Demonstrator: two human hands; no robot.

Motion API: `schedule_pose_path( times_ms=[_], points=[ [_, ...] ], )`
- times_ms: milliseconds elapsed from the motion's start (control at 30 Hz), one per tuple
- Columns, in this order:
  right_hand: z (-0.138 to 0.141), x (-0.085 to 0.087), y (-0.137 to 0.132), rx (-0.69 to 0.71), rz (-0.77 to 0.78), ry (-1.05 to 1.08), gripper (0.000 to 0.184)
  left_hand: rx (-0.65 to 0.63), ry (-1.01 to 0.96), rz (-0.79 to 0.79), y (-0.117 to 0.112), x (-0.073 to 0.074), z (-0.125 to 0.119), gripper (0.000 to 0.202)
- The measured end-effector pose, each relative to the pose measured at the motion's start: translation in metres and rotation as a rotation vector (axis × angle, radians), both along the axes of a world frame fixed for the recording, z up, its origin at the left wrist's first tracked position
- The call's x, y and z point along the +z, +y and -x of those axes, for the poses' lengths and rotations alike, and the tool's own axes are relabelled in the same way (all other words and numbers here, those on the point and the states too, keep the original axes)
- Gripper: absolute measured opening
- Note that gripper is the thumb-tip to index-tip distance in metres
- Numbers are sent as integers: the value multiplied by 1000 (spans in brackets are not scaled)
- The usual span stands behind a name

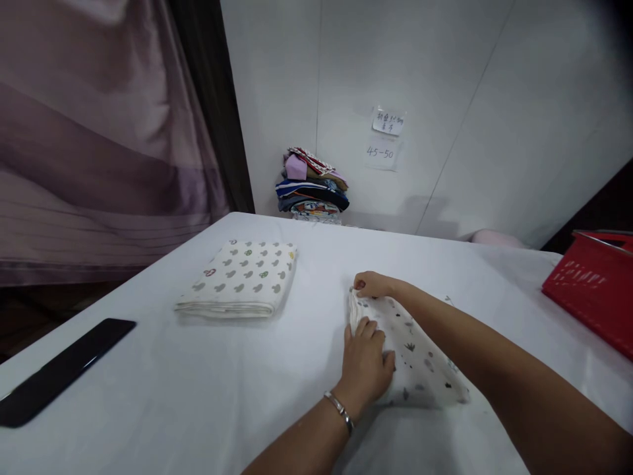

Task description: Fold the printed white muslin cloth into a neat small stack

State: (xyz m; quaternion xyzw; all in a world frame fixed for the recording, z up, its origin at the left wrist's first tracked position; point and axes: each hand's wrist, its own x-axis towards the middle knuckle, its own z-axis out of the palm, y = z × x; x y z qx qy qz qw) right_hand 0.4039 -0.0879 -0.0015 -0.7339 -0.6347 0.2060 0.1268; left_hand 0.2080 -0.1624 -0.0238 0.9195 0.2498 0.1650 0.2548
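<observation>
A white cloth with small dark and grey prints (410, 349) lies folded on the white-covered table, right of the middle. My right hand (374, 285) pinches its far left corner, fingers curled round the layered edge. Nearer to me, my left hand (368, 359) rests on the cloth's left side, fingers stretched toward that edge and thumb apart. A silver bracelet (340, 410) circles my left wrist. My right forearm crosses above the cloth and covers part of it. Off to the left sits a second folded cloth, white with grey mushroom prints (247, 272).
A black flat object (66, 369) lies along the table's left edge. At the right edge stands a red basket (593, 284). Several folded fabrics form a stack (312, 185) beyond the far edge, by the wall. A pinkish curtain (99, 145) hangs at the left.
</observation>
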Motion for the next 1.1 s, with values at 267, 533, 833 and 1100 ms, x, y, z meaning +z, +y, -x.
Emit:
schedule_pose_path(
  times_ms=[267, 533, 833, 1100],
  points=[
    [5, 4, 2, -80, -75, 9, 25, 7, -103, 1, 3, -1, 0, 21],
    [11, -28, -8, -161, -188, 5, 26, -17, -131, 1, 11, -3, 0, 12],
    [5, -24, -24, -87, -223, -218, 35, -15, -111, 8, 14, -10, -3, 21],
    [-3, -25, -54, -94, -291, -367, 41, -23, -86, 16, 19, -12, -7, 24]
  ],
)
